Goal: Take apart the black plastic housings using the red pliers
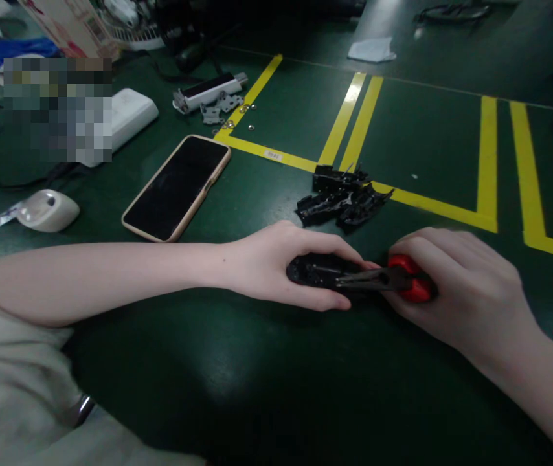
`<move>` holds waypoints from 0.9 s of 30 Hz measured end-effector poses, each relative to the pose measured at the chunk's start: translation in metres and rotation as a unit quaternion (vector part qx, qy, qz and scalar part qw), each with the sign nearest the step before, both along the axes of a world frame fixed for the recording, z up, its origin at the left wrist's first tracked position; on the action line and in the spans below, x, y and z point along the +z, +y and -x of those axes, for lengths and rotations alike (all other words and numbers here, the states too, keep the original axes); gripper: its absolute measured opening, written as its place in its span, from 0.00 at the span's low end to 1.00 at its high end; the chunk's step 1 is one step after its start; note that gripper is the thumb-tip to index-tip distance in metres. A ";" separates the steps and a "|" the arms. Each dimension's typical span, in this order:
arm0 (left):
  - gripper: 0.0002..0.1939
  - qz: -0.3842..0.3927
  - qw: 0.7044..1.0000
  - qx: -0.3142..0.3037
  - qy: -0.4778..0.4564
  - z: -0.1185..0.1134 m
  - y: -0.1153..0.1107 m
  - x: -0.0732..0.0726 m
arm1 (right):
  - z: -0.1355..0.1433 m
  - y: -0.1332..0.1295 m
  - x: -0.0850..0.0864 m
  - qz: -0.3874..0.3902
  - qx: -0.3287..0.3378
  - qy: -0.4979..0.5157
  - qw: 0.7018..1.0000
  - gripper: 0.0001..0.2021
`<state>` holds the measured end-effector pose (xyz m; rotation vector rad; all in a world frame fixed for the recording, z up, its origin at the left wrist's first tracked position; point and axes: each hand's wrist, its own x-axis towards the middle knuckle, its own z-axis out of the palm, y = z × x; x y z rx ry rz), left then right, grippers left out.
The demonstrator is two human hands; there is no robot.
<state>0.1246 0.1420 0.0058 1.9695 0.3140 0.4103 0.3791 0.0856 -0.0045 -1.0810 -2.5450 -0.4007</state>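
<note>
My left hand (276,265) is closed round a black plastic part (318,270), long with a rounded end, held low over the green table. The fingers of my right hand (461,285) wrap the red handles of a pair of needle-nose pliers (378,279). Their jaws point left and reach the top of the black part; whether they grip it I cannot tell. Just beyond my hands lies a pile of broken black plastic pieces (339,197).
A phone (179,188) lies left of the broken pieces. Behind it are a white-and-black device (208,92), metal plates (221,107) and small rings (251,127). A white rounded object (48,210) sits at the left. Yellow tape (432,206) marks the green tabletop (237,388).
</note>
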 end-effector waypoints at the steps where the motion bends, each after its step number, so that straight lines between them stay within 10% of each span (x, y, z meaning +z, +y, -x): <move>1: 0.24 0.000 1.000 0.003 0.001 0.000 0.000 0.000 | 0.000 0.000 0.000 0.003 -0.001 0.001 1.000 0.08; 27: 0.22 -0.003 1.000 0.013 0.006 0.000 0.000 -0.001 | -0.001 0.002 0.000 0.030 -0.017 -0.010 0.999 0.08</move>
